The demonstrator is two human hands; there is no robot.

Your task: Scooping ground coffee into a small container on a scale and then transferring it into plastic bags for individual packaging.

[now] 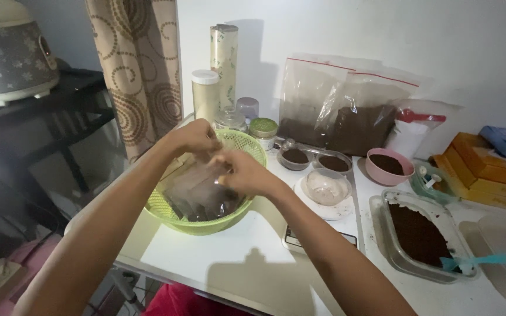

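- A white table (224, 257) is seen by a white wall, with a brown patterned curtain (142, 64) hung at the left.
- A dark shelf (48, 111) with a rice cooker (7, 50) on it is seen at the far left.
- Big clear bags of brown powder (346, 117) are leaned on the wall.
- A pink bowl (386, 167), small glass bowls (326, 186) and a clear tray of brown powder (420, 237) are set on the table at the right.
- A small clear bag (197, 190) is held over a green basket (206, 225), near the table's left edge.
- The bag is hung down, its top up at the fingers, its dark bottom low in the basket.
- Both arms are stretched forward and brought close together.
- The bag's top is pinched by the left hand (194, 139) and by the right hand (241, 172).
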